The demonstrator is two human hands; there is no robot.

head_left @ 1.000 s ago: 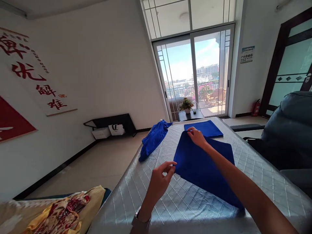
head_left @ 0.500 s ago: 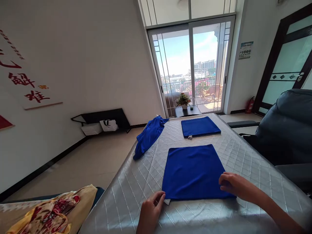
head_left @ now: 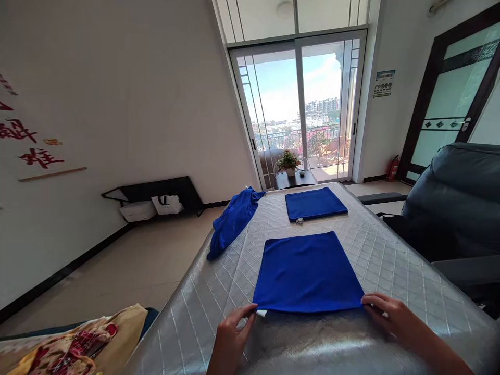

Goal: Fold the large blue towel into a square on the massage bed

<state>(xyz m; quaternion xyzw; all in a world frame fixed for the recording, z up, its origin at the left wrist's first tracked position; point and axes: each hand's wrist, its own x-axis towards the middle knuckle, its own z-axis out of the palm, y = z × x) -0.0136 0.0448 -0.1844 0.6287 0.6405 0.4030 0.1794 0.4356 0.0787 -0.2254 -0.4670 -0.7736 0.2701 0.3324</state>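
Observation:
A blue square cloth (head_left: 308, 273) lies flat on the silver quilted table cover (head_left: 219, 312). My left hand (head_left: 234, 330) pinches its near left corner, beside a small white tag. At the near right corner, my right hand (head_left: 390, 315) holds the edge between thumb and fingers. The near edge looks pulled straight between both hands. Farther back lies a folded blue cloth stack (head_left: 315, 203) with a white tag at its front edge. A crumpled blue cloth (head_left: 234, 221) rests along the cover's left edge.
To the right is a dark armchair (head_left: 464, 198). Patterned fabric (head_left: 84, 344) lies at the lower left. A potted plant (head_left: 289, 162) stands on a small black table beyond the far end, before glass doors. A white bag (head_left: 167, 204) sits by the left wall.
My right hand has moved down to the near right corner and closed on it. The near edge is now straighter and slightly raised. The view has shifted a little.

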